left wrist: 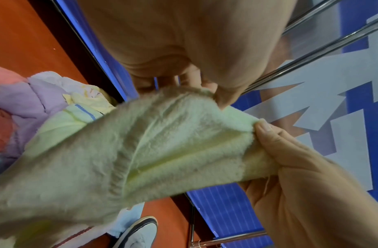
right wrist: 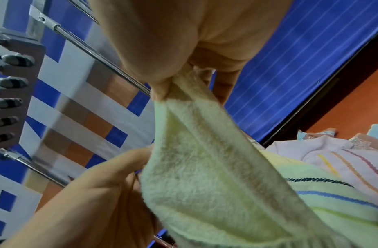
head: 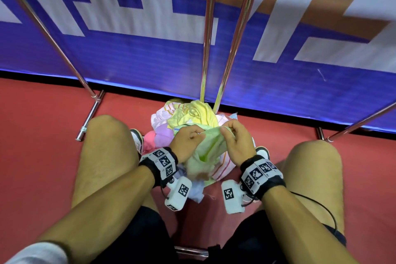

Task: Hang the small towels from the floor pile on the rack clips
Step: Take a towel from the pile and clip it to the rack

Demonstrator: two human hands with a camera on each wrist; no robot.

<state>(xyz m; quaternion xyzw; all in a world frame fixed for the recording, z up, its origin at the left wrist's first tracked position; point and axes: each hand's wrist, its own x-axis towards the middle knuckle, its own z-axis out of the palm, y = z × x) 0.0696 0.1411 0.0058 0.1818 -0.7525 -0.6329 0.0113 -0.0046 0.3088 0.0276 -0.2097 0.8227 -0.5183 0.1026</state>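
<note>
I crouch over the pile [head: 182, 122] on the red floor [head: 42, 118], both hands on one pale green towel [head: 211, 148]. My left hand [head: 187, 141] pinches the towel's upper edge between thumb and fingers; my right hand [head: 234, 143] pinches the same edge just beside it, fingers curled round the cloth. The stretch of edge between the two grips is short and slightly slack. The rest of the towel hangs down between my knees and, as far as the head view shows, its lower end rests on the pile.

In the left wrist view the towel is a fleecy fold running from my thumb toward the pile, with my other hand's fingertip [left wrist: 263, 126] on its far corner. In the right wrist view a row of clips [right wrist: 11, 82] on a dark bar stands well apart from the towel, up and to the side; every clip I can see there carries nothing.

The rack poles [head: 209, 28] rise behind the pile, in front of a blue banner [head: 128, 58].

Progress, as I judge it: early. No towel shows on any clip in view, though much of the rack is out of frame. One towel is picked out and gripped but not yet lifted clear. The pile holds several more: yellow, pink, lilac, striped. What is left: raise this towel, clip it, then repeat for the rest.
</note>
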